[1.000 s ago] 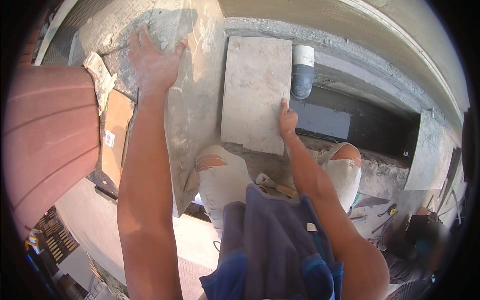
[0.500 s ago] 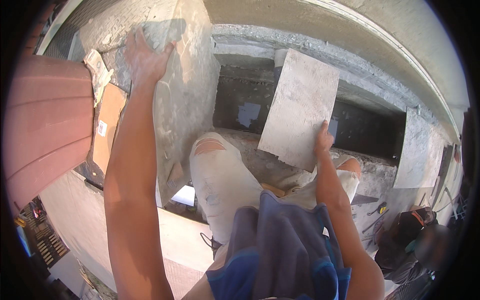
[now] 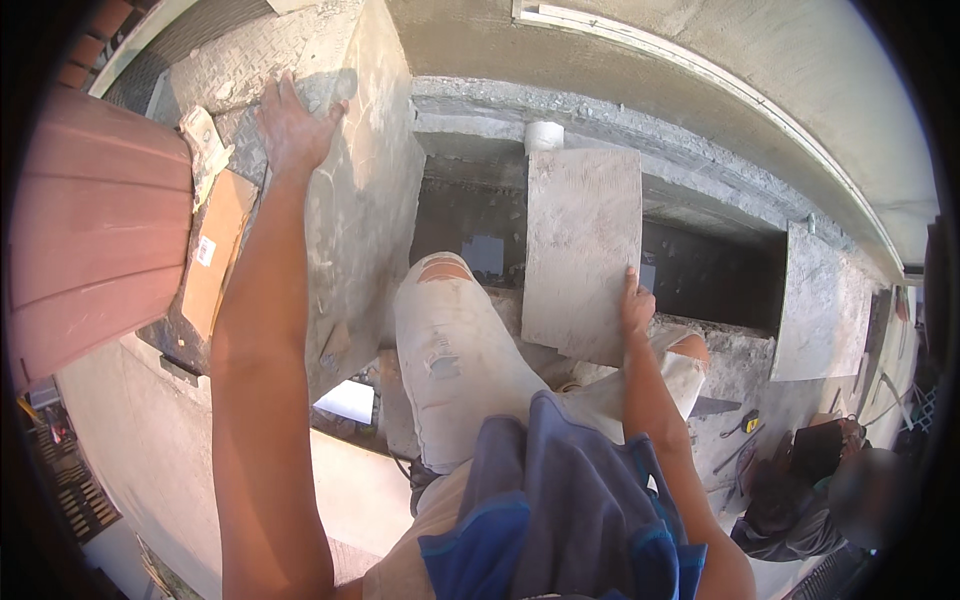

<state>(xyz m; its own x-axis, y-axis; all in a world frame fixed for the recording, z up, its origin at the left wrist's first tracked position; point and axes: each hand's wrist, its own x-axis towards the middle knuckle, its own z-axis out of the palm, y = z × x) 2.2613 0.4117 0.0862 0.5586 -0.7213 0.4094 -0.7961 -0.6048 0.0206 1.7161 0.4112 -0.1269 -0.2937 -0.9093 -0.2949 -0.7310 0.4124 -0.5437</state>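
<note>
My left hand (image 3: 298, 128) rests with spread fingers on a rough grey concrete ledge (image 3: 375, 150) at the upper left. My right hand (image 3: 638, 303) grips the right edge of a weathered grey board (image 3: 580, 240), which lies across a dark rectangular channel (image 3: 705, 280). The top of a white pipe (image 3: 545, 135) shows just behind the board; the rest is hidden. My bent knees (image 3: 443, 285) in torn pale trousers are at the channel's near edge.
A ribbed pink plastic container (image 3: 100, 240) and a cardboard piece (image 3: 215, 250) stand at left. Another grey board (image 3: 820, 310) leans over the channel's right end. A saw (image 3: 712, 405), a tape measure (image 3: 748, 422) and a crouching co-worker (image 3: 790, 500) are at lower right. A wall (image 3: 660, 70) runs behind.
The board, held in my right hand, has moved right from over the pipe's bend, uncovering the channel's left part, and has straightened since half a second ago. My left knee appears higher.
</note>
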